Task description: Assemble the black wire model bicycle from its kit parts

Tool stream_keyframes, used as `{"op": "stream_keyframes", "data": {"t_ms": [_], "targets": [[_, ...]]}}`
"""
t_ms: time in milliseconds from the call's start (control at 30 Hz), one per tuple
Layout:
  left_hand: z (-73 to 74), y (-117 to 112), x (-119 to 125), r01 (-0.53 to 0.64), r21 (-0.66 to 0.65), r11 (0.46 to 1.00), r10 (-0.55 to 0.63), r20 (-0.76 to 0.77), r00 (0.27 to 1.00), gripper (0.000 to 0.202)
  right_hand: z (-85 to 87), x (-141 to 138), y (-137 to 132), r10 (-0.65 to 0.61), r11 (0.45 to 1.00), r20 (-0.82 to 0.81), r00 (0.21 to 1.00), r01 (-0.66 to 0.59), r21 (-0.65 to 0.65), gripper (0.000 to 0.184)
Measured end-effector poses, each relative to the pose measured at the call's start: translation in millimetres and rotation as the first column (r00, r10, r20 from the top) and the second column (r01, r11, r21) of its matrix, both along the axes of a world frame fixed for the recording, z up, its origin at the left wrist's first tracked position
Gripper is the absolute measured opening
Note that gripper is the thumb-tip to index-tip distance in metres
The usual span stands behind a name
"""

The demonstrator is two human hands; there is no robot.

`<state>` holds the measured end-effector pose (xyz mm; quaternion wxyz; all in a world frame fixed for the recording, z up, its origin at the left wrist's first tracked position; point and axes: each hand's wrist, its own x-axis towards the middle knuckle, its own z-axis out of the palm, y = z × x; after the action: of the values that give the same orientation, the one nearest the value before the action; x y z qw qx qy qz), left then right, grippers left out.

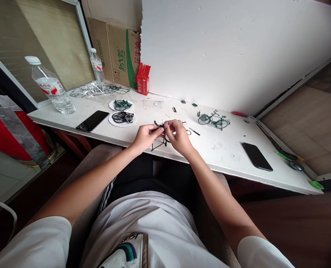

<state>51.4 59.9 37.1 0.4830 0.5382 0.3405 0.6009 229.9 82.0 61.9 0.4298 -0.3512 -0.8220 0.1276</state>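
Note:
Just above the table's front edge, my left hand (145, 138) pinches a black model bicycle frame (164, 140), its thin bars hanging below the fingers. My right hand (179, 137) meets it from the other side, thumb and fingers closed at the same part of the frame. Any small piece between the fingertips is too small to make out. Beyond my right hand lie a thin black stick-like tool (194, 131) and a small dark ring (188, 132). A finished-looking green model bicycle (214, 120) stands farther right.
Two white plates hold green bicycle parts (122, 104) and black bicycle parts (122, 117). Phones lie at left (93, 121) and right (257, 156). Water bottles (52, 87), a red box (143, 79) and a cardboard box (116, 54) stand behind. A white board (232, 48) rises at the back.

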Motion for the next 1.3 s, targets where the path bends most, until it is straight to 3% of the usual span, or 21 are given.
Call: {"op": "stream_keyframes", "data": {"t_ms": [367,933,1300], "targets": [[-6.8,3.5,-1.2,-0.020,0.029,0.999,0.022,-0.049,0.999,0.054,-8.2,-5.6,1.6,-0.014,0.997,-0.016,1.000,0.015,0.074,0.032],[-5.6,2.4,0.0,-0.017,0.021,1.000,0.018,-0.032,0.999,0.053,-11.1,-6.2,2.5,0.008,0.999,-0.074,0.997,-0.005,0.042,0.029],[-3.3,-0.9,-1.1,-0.025,0.049,0.999,0.028,-0.057,0.998,0.052,-5.2,0.9,0.7,0.049,0.993,0.016,0.999,-0.050,0.106,0.021]]}}
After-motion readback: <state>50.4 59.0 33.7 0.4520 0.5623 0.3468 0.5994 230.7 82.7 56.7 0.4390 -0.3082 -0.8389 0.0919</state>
